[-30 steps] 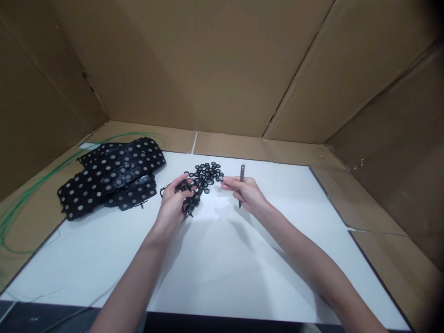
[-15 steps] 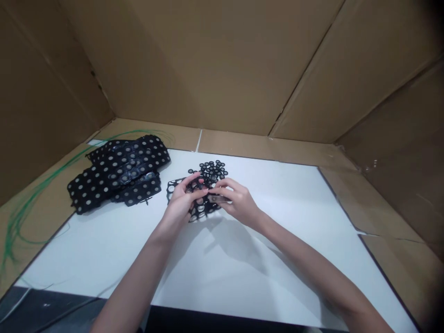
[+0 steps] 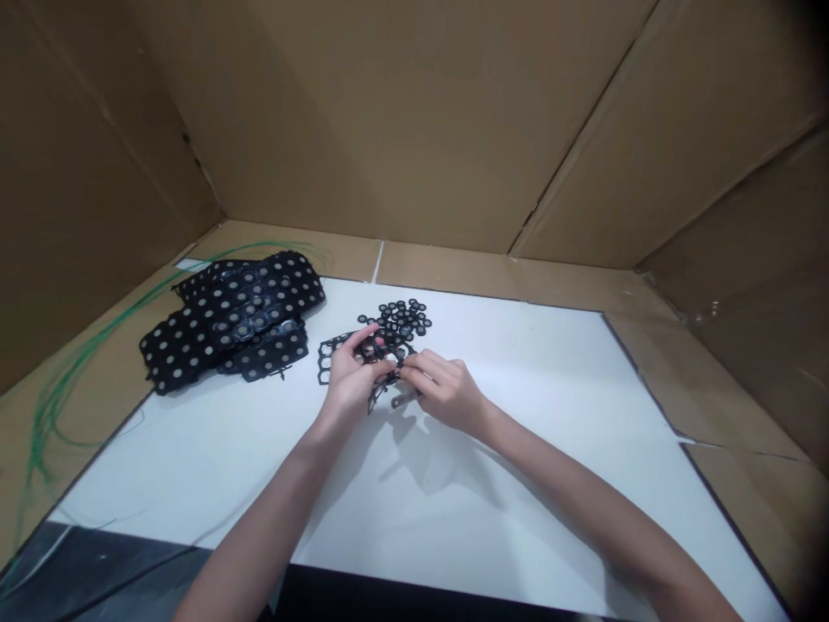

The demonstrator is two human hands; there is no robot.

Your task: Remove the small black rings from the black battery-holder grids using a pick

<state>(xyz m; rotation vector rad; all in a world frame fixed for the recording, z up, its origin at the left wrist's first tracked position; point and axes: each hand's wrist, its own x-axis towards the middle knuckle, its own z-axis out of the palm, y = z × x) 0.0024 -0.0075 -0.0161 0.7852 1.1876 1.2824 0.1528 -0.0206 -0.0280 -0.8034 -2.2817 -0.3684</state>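
Over the white table [image 3: 550, 389], the right hand [image 3: 446, 389] is closed, fingertips pinched together at the sheet's edge, a slim grey metal tool [image 3: 402, 399] jutting from its grip. Facing it, the left hand [image 3: 353, 376], half curled, has thumb and fingers gripping the black openwork sheet [image 3: 325, 363]; whether a loose piece sits between the fingertips is hard to tell. Just beyond lies a heap of small black grey-centred discs [image 3: 405, 318]. Off left, black grey-dotted sheets [image 3: 187, 341] overlap, thin green strands [image 3: 71, 371] beside them, and a brown cardboard wall [image 3: 420, 130] stands behind.
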